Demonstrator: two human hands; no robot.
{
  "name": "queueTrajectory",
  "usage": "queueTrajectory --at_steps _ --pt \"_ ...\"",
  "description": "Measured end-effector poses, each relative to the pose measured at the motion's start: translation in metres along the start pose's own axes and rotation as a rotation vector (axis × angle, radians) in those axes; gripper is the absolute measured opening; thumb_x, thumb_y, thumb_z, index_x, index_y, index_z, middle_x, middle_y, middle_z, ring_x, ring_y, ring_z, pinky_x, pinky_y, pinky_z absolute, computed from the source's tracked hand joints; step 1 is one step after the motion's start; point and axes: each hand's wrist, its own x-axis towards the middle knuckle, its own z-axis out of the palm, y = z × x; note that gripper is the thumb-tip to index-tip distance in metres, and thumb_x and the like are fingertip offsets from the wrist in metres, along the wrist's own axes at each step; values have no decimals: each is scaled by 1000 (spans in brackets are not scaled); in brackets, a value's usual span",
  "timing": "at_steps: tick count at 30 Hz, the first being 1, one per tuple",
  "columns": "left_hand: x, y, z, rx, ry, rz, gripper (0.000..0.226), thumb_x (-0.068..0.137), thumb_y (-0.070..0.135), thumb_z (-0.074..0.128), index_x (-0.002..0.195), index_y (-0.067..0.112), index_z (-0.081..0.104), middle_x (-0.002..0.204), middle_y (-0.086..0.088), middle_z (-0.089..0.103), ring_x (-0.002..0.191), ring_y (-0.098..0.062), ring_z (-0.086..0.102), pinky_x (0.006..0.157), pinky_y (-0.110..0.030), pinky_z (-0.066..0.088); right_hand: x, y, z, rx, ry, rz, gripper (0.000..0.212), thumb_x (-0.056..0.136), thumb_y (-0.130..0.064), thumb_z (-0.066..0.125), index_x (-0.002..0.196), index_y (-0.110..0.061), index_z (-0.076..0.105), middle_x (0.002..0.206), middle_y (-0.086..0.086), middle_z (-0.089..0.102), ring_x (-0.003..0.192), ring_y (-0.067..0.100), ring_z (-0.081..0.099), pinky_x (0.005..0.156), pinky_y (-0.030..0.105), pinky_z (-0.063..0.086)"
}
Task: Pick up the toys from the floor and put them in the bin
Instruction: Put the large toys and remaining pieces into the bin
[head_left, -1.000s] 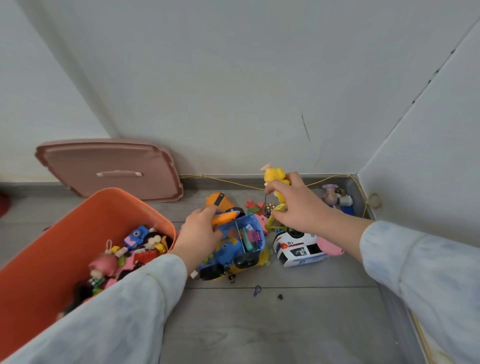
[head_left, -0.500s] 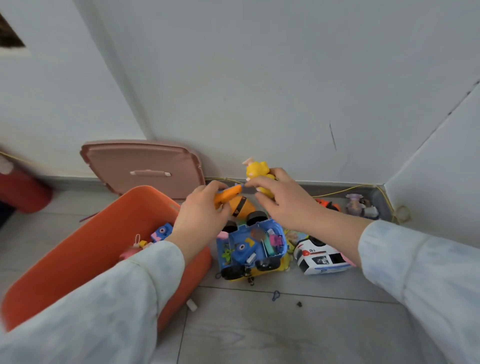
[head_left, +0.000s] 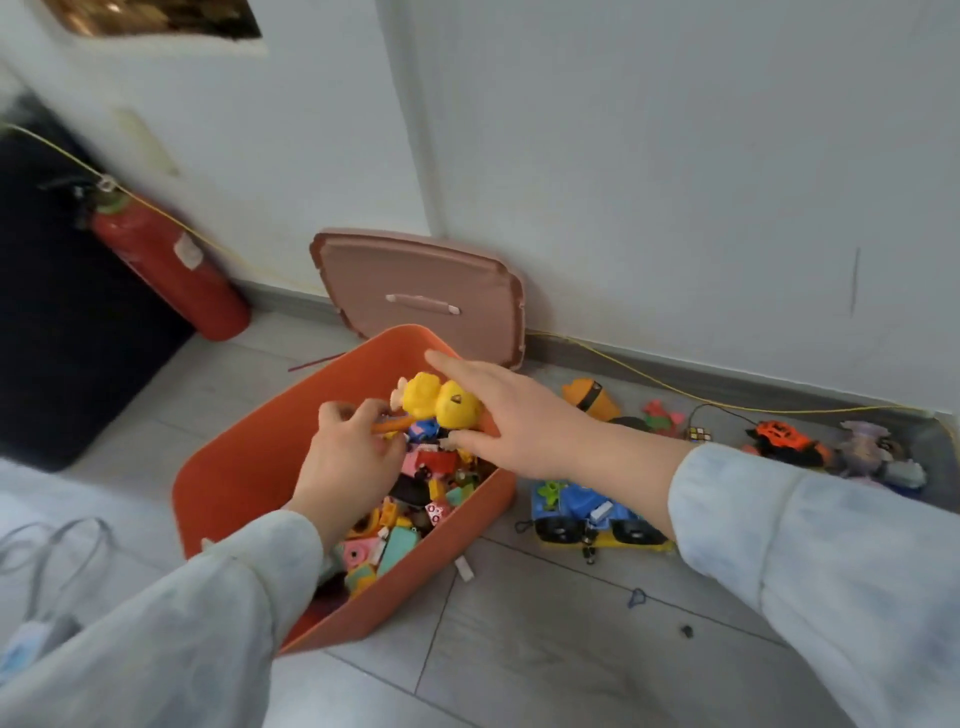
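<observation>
An orange bin sits on the grey floor, holding several small colourful toys. Over its open top, my left hand pinches a thin orange stick toy. Beside it my right hand is spread, with a yellow figure toy resting against the fingers above the bin; how firmly it is held is unclear. On the floor right of the bin lie a blue and yellow toy truck, an orange minion-like toy, a small puzzle cube and an orange and black toy car.
The bin's pinkish lid leans on the white wall behind it. A red fire extinguisher leans at the left by a dark panel. A yellow cord runs along the baseboard. A purple-grey toy lies in the right corner.
Both hands have travelled left from above the toy pile to above the bin, carrying the orange stick and the yellow figure. My right fingers have spread. The view has swung left.
</observation>
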Motion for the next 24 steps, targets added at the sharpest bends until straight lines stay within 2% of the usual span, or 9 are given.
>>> queueTrajectory --at_steps 2,3,5,8,12,15,19,21,24 --pt "1 -17 -1 -9 -70 -31 30 87 40 56 116 34 61 140 -9 39 116 -31 54 95 -36 47 7 -4 8 17 -27 -45 75 96 -37 60 155 -46 15 161 -7 29 141 13 37 115 28 32" --pt "1 -22 -1 -21 -120 -32 29 87 38 58 116 35 63 140 -9 41 118 -26 51 94 -31 44 8 -4 10 16 -18 -55 70 97 -36 59 155 -44 20 159 -8 31 141 11 37 114 27 32" --pt "-1 -28 -1 -19 -215 -4 33 88 37 60 121 36 64 134 -5 50 113 -21 51 89 -27 39 8 -2 12 7 27 -48 61 98 -35 58 153 -36 32 155 -9 38 139 6 36 111 21 30" --pt "-4 -23 5 -22 -277 46 41 91 35 58 132 32 57 127 -2 54 105 -20 51 84 -28 38 3 9 10 -17 80 -13 54 97 -35 58 148 -32 41 148 -9 44 134 4 39 106 16 27" --pt "3 -1 13 -93 -168 101 47 91 20 57 136 28 53 122 1 50 111 -20 52 88 -26 37 -11 30 0 -80 114 93 52 97 -38 55 147 -31 42 146 -7 45 134 12 41 111 30 35" --pt "13 36 13 -156 -73 213 47 90 16 57 136 27 52 125 5 47 109 -10 48 93 -23 36 -30 53 -12 -163 83 254 54 95 -38 55 146 -30 41 147 -1 42 134 25 41 111 43 38" --pt "15 91 15 -213 19 418 46 89 12 56 133 25 55 122 6 47 87 4 47 90 -16 35 -59 93 -24 -292 -84 580 66 88 -45 59 148 -30 36 145 9 44 131 36 43 106 48 42" --pt "12 115 22 -246 30 528 46 86 7 56 129 22 59 122 4 50 93 8 46 90 -7 33 -77 107 -28 -273 -195 683 70 84 -52 63 144 -28 38 135 9 54 123 33 52 98 44 47" --pt "2 138 34 -262 15 648 43 85 9 56 125 22 62 120 4 52 98 -2 52 92 -14 39 -102 116 -32 -104 -282 741 59 87 -55 63 129 -20 41 97 2 65 82 16 62 63 31 48"
